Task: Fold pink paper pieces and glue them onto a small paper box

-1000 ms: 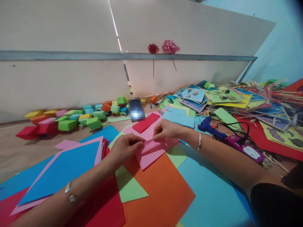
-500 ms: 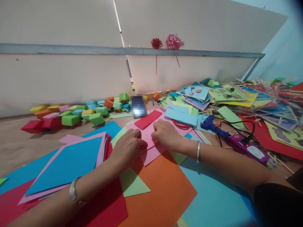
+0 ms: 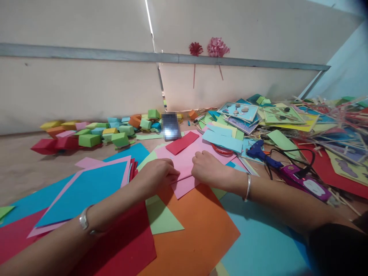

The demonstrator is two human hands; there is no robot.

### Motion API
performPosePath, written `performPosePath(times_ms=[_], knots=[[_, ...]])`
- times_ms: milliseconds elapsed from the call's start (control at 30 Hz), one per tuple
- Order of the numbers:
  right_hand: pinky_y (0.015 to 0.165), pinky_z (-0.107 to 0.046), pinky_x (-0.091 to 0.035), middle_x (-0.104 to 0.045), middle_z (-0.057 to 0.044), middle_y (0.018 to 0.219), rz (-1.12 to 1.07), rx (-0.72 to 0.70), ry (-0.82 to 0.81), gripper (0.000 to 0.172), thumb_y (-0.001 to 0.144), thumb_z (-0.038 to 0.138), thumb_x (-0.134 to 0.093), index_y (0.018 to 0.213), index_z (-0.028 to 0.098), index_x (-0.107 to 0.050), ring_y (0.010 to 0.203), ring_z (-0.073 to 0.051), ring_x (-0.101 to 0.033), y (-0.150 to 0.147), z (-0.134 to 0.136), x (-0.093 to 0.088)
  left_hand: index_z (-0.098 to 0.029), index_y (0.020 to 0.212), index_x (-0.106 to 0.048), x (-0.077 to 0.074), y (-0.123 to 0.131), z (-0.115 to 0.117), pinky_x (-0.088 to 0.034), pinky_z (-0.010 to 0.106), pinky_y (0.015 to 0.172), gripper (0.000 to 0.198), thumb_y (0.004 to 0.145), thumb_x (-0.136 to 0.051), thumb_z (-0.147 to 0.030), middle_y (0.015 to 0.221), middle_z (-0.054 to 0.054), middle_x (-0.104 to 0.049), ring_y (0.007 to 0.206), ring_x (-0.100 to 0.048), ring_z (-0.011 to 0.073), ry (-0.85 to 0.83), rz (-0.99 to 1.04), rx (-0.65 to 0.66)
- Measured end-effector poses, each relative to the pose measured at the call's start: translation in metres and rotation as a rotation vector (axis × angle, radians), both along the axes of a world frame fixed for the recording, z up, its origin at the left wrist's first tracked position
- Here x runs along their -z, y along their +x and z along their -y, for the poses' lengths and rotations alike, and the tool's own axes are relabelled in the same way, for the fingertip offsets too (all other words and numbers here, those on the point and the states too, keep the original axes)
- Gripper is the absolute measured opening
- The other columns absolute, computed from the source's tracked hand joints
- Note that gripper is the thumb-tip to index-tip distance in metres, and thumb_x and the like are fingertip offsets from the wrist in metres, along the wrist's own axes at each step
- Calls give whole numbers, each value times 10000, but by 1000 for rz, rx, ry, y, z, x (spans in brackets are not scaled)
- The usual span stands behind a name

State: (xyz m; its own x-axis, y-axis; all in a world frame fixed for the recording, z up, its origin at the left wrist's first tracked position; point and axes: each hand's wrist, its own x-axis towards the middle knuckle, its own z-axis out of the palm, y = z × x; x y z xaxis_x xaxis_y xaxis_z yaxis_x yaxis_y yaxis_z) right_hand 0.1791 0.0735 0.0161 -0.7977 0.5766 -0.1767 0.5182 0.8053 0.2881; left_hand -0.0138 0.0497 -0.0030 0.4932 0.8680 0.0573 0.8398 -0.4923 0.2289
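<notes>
A sheet of pink paper (image 3: 185,164) lies in front of me, with a folded edge running across its near part. My left hand (image 3: 158,174) is closed on the left end of that fold, thumb and fingertips pinched together. At the right end of the fold my right hand (image 3: 209,168) is closed too, its curled fingers on the paper. A small red paper strip (image 3: 182,143) rests on the pink sheet just beyond my hands. Light blue paper pieces (image 3: 222,142) overlap a red curved loop to the right. Beneath the pink sheet is an orange sheet (image 3: 198,230).
Stacked blue sheets (image 3: 83,191) lie to the left. Several folded paper boxes (image 3: 89,140) line the wall. A blue glue gun (image 3: 264,154) and a purple power strip (image 3: 304,182) with a cable are at right, near stick-framed pictures (image 3: 238,111) and thin sticks.
The view has shifted slightly. My right hand has come a little nearer along the fold, its fingers lower on the pink paper. My left hand stays pinched at the other end.
</notes>
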Motion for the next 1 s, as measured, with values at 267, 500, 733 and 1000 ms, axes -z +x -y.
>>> performPosePath(times_ms=[267, 500, 733, 1000], knots=[[597, -272, -313, -678, -100, 899, -270, 198, -151, 332, 936, 414, -524, 901, 142, -710, 797, -185, -571, 5, -23, -5, -223, 773, -789, 2, -3, -5, -359, 239, 584, 260, 823, -536, -247, 811, 29, -714, 690, -625, 148, -63, -47, -21], [570, -277, -276, -646, -119, 994, -308, 272, -88, 464, 805, 561, -680, 984, 132, -663, 895, -236, -571, -1, -23, 6, -225, 783, -785, -4, -1, -2, -375, 247, 599, 288, 826, -508, -292, 832, 31, -710, 688, -614, 149, -95, -44, -25], [537, -286, -237, -669, -78, 899, -261, 145, -123, 224, 846, 357, -680, 893, 139, -663, 827, -204, -568, -2, -27, 1, -219, 705, -750, -16, -1, -1, -382, 251, 623, 353, 864, -463, -349, 839, 35, -688, 666, -607, 138, -170, -36, 53], [629, -348, -320, -654, -130, 941, -35, -204, -99, 249, 902, 82, -465, 931, 140, -706, 873, -250, -524, -13, 38, -3, -252, 783, -786, -5, -11, -8, -405, 229, 646, 242, 788, -564, -349, 832, 14, -704, 694, -617, 136, -158, 32, 47]])
